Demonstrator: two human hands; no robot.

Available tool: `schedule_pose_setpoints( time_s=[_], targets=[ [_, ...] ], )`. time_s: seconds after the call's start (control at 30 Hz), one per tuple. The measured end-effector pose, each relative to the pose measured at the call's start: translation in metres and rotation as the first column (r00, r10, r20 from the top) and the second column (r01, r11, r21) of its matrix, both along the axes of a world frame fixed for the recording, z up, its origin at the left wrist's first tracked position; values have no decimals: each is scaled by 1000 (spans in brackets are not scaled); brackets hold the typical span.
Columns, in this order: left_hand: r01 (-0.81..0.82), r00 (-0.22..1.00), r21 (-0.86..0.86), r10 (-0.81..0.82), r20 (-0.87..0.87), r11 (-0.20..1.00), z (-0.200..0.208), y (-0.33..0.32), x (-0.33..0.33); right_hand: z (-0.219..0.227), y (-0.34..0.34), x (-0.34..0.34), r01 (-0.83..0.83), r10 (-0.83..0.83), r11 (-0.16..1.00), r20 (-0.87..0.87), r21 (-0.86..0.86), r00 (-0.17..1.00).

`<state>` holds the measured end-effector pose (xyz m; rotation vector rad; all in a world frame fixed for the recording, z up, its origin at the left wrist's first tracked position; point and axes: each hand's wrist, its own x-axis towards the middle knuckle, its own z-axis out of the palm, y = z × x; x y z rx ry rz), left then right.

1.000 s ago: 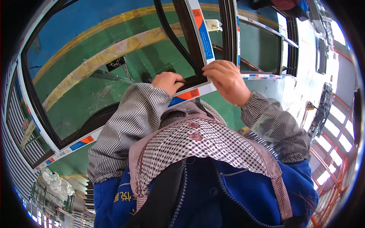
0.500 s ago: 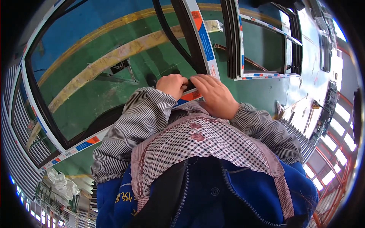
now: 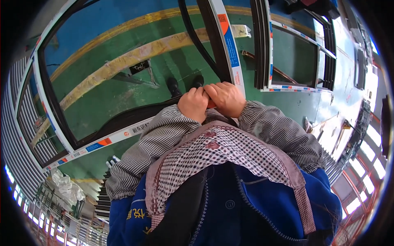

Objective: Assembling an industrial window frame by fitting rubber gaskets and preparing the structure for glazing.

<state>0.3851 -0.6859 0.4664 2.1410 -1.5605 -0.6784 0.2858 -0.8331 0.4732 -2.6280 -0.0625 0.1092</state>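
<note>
Two grips at the near right corner of a large dark frame [image 3: 118, 137] with white film on its faces. Left grip [image 3: 193, 104]: fingers bent and bunched over the near member. Right grip [image 3: 226, 100]: fingers likewise bent, close against the left at the fingertips. Little spread in either. Not possible to determine what, if anything, is pinched beneath; undersides hidden by the knuckles.

Black strip [image 3: 190, 28]: bowed loosely inward from the right member, with lower end running down to the corner, just beyond the right grip. Similar dark band [image 3: 123, 119] along the near member, to the left of the left grip; continuity with the strip under the hands not confirmed.

Handling, by judgement. Frame: stiff, probably heavy and awkward for its span, with smooth film liable to slip and scuff; best held by the outer members near a corner. Strip: light, soft and springy in appearance, prone to stretch or kink; best taken between thumb and fingertips close to the frame, rather than by the free loop.

Below the frame: yellowish wrapped beam [image 3: 131, 59] and green floor [image 3: 98, 96], both visible through the frame.
</note>
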Motion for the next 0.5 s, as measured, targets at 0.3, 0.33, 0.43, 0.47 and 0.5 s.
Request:
schedule_pose_setpoints(
  time_s=[0.3, 0.33, 0.43, 0.47, 0.5],
  targets=[
    [-240, 968, -6, 240, 76, 971, 8, 62, 18, 12, 23, 15, 11, -10, 995, -11, 98, 1000],
    [-216, 970, -83, 224, 93, 973, 3, 62, 18, 5, 30, 17, 0, -1, 998, 23, 61, 1000],
    [-129, 984, -88, 138, 115, 988, 4, 64, 22, -3, 26, 20, -122, 119, 992, 112, 28, 987],
    [-100, 981, -119, 118, 151, 988, 5, 63, 25, -2, 25, 21, -128, 124, 991, 113, 32, 986],
    [-105, 981, -116, 123, 153, 988, 6, 64, 23, 1, 24, 22, -157, 153, 987, 108, 22, 982]
  ],
)
